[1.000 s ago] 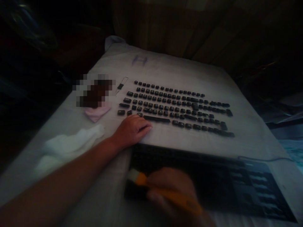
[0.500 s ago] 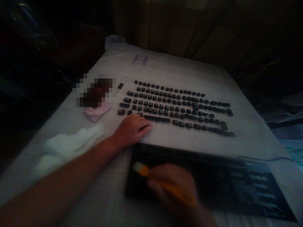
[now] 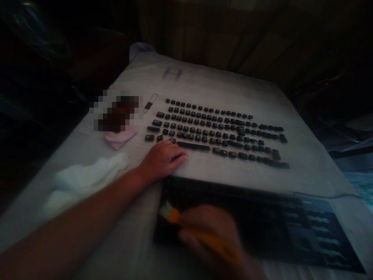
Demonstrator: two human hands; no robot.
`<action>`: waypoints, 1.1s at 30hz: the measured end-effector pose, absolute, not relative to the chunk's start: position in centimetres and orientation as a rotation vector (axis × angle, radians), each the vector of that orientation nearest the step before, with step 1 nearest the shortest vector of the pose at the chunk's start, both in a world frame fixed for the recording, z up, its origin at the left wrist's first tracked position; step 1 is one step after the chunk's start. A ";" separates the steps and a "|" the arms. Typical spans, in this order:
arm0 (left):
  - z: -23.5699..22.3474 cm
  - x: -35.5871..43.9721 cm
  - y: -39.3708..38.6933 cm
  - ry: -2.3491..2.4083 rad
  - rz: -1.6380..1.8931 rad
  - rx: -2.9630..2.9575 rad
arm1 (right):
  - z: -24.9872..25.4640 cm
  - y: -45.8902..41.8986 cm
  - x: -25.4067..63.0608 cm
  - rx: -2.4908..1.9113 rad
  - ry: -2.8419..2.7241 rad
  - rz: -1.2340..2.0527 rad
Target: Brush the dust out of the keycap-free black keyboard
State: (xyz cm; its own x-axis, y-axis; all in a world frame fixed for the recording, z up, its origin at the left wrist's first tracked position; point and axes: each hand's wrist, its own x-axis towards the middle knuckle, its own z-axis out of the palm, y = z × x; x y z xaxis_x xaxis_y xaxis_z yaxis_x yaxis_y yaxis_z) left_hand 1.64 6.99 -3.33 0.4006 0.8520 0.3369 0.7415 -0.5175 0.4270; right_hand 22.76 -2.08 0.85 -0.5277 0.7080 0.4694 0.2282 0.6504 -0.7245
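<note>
My right hand (image 3: 210,225) is closed around the orange handle of a brush (image 3: 171,214). The brush's pale bristles point left, over the left part of a dark keyboard base (image 3: 262,221); motion blur hides whether they touch it. Few keycaps seem to sit on that base, and its right part shows lighter patches. Beyond it, my left hand (image 3: 163,157) rests on the cloth with its fingers curled together and nothing visible in them. Its knuckles lie right beside the nearest row of loose black keycaps (image 3: 194,146), which are laid out in several rows.
A white cloth (image 3: 87,171) lies crumpled left of my forearm. Behind it are a pink cloth (image 3: 119,139), a pixelated dark patch and a thin wire tool with a black middle (image 3: 149,105). A cable (image 3: 326,194) runs right from the base across the pale table cover (image 3: 221,81).
The brush and my right hand have shifted slightly left and down over the keyboard base. My left hand and the keycaps stay where they were.
</note>
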 end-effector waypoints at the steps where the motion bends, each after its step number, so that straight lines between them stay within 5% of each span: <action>1: -3.3 1.6 7.0 1.415 0.776 2.445 | 0.9 -2.1 22.8 -0.715 -2.086 0.778; 33: -3.4 1.7 7.0 1.413 0.785 2.458 | 1.3 -1.8 22.9 -0.820 -2.126 0.628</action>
State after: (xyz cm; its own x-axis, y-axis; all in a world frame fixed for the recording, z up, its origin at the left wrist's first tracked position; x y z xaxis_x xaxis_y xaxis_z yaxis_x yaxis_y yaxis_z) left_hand 1.73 7.04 -3.36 0.4024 0.8475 0.3463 0.7417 -0.5235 0.4193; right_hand 22.95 -1.80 1.28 -0.5066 0.7207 0.4733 0.3476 0.6731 -0.6528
